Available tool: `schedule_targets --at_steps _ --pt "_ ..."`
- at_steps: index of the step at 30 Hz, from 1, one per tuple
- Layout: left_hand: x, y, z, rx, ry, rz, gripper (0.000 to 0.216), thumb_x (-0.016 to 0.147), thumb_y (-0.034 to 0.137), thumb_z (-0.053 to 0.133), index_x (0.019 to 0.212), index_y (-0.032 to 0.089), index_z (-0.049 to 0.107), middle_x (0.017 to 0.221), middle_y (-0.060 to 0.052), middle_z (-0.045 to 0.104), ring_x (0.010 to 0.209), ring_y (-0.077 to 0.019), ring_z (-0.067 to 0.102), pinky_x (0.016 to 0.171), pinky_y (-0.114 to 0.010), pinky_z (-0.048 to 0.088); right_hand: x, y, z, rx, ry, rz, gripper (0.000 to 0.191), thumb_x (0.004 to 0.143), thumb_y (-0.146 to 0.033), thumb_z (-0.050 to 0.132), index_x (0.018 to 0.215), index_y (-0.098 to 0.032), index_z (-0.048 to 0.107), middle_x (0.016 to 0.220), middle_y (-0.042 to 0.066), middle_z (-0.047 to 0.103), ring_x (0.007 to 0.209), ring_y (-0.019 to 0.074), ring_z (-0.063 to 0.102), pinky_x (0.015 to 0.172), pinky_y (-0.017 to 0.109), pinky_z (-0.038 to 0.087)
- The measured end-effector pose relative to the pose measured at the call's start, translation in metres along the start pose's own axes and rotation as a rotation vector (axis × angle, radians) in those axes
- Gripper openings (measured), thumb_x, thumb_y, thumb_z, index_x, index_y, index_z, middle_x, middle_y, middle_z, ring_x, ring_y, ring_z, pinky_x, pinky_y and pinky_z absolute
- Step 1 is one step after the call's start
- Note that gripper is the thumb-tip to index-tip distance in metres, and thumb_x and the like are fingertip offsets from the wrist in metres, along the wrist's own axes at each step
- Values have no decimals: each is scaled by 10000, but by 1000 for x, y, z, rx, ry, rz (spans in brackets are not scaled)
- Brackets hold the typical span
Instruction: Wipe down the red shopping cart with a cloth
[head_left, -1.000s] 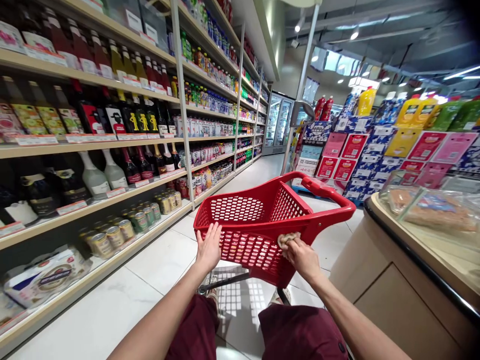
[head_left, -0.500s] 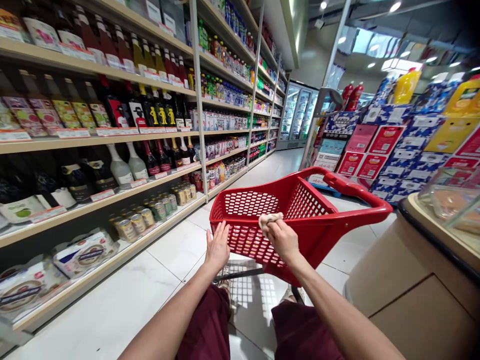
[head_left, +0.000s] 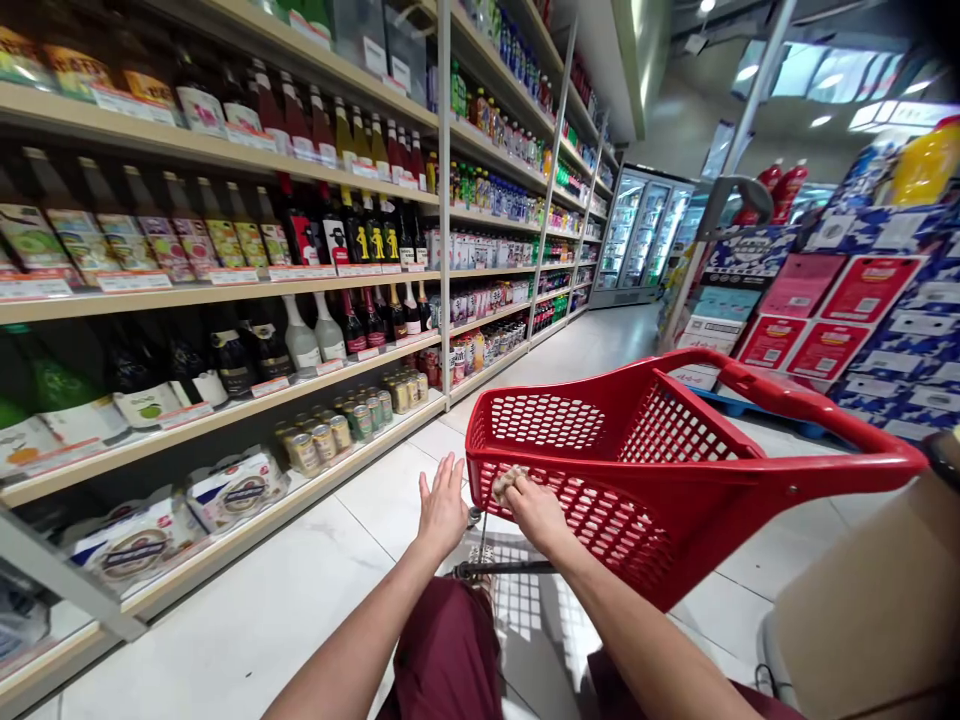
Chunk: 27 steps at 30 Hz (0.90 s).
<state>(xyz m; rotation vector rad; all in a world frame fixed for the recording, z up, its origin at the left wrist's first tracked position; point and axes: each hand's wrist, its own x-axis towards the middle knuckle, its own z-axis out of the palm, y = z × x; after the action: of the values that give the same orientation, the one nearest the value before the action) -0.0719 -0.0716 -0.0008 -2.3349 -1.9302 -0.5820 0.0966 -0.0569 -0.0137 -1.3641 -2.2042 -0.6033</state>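
A red plastic shopping cart (head_left: 705,490) with perforated sides stands right in front of me, its handle toward the right. My right hand (head_left: 536,510) is closed around a crumpled off-white cloth (head_left: 508,484) and presses it on the cart's near side wall, below the rim and close to the left end. Just left of that end, my left hand (head_left: 444,505) is raised with its fingers stretched out, holding nothing. It looks slightly apart from the cart, though contact at the corner is hard to judge.
Shelves of bottles and cans (head_left: 322,440) run along the left, with bagged goods (head_left: 232,490) on the lowest board. Stacked drink cartons (head_left: 832,315) stand at the right back. Glass-door fridges (head_left: 637,235) are at the aisle's end. A beige counter (head_left: 847,580) sits at the right.
My right hand has moved the cloth from the cart's top rim down and left onto the side wall. My left hand has come off the cart's corner. The view has turned left.
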Motion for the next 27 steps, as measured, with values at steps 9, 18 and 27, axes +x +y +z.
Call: schedule_targets --at_steps 9,18,27 --pt "0 2 4 -34 4 -7 624 687 41 390 1302 131 336 1413 -134 301 1307 -206 256 1056 -509 179 9 -13 8 -18 -39 -16 184 865 -197 431 752 -214 575 768 23 578 692 130 501 602 243 319" --pt "9 33 1 -74 51 48 620 699 43 361 1310 141 332 1407 -122 318 1296 -212 281 1051 -512 201 -32 37 -19 -59 19 83 190 873 -296 439 818 -205 596 719 23 565 657 122 497 590 241 297" --pt "26 79 -9 -57 61 165 621 698 52 371 1315 109 330 1420 -125 289 1309 -211 251 1067 -495 167 -34 67 -58 -85 239 152 224 852 -253 460 1034 -209 585 942 73 598 811 155 494 697 269 328"
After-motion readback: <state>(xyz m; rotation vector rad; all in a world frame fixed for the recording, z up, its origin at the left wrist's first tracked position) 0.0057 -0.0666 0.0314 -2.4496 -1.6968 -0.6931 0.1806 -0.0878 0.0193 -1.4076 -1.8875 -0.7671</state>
